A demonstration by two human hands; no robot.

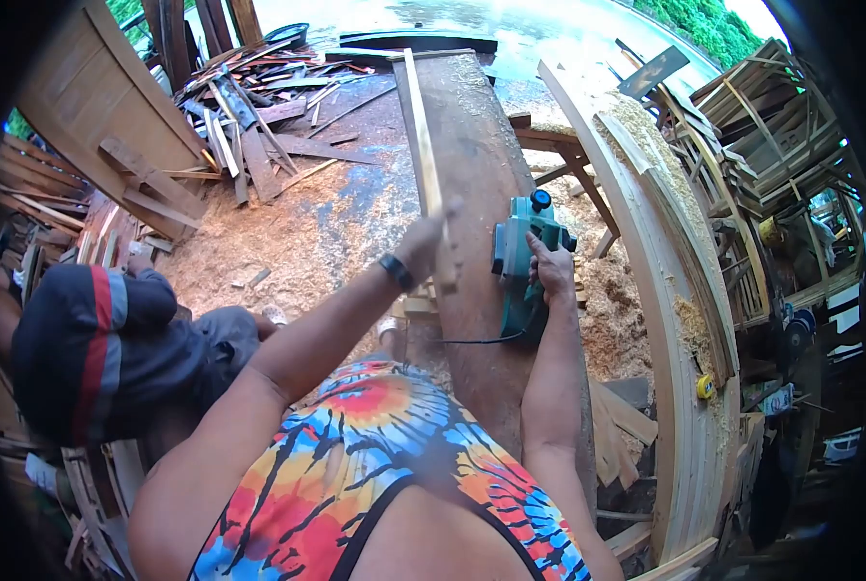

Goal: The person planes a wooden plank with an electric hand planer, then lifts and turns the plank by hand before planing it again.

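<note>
My left hand (426, 246), with a dark band on its wrist, closes around the near part of a long, narrow wooden strip (417, 111). The strip runs away from me along the left side of a wide brown plank (476, 145). To the right, my right hand (552, 267) grips a green electric planer (517, 259) with a blue knob at its front. The planer is over the plank, and its dark cord (486, 341) trails toward me. Its underside is hidden, so contact with the wood cannot be made out.
At left crouches another person (75, 349) in a dark striped top. Scrap wood (258, 116) is heaped at the far left, and shavings (249, 242) cover the ground. Long pale boards (680, 407) stand at right, with a yellow tape measure (706, 386) on them.
</note>
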